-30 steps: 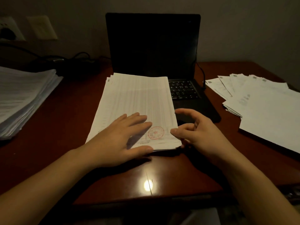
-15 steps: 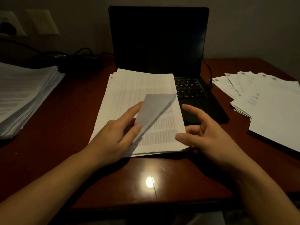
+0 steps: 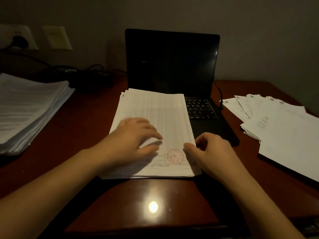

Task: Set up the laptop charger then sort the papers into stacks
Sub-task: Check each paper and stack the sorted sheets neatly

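Sheet (image 3: pixel 155 109) flat again, left hand (image 3: pixel 133 135) on top

Left hand (image 3: pixel 134 135) on paper stack (image 3: pixel 155 107), right hand (image 3: pixel 214 152) alongside

Top sheet (image 3: pixel 164 114) flat again

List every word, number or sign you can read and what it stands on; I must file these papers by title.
Nothing reads as quotable text.
On the middle stack, the red round stamp: star at centre, lettering blurred.
Print on the left stack, the right papers and the laptop keys: too small or blurred.
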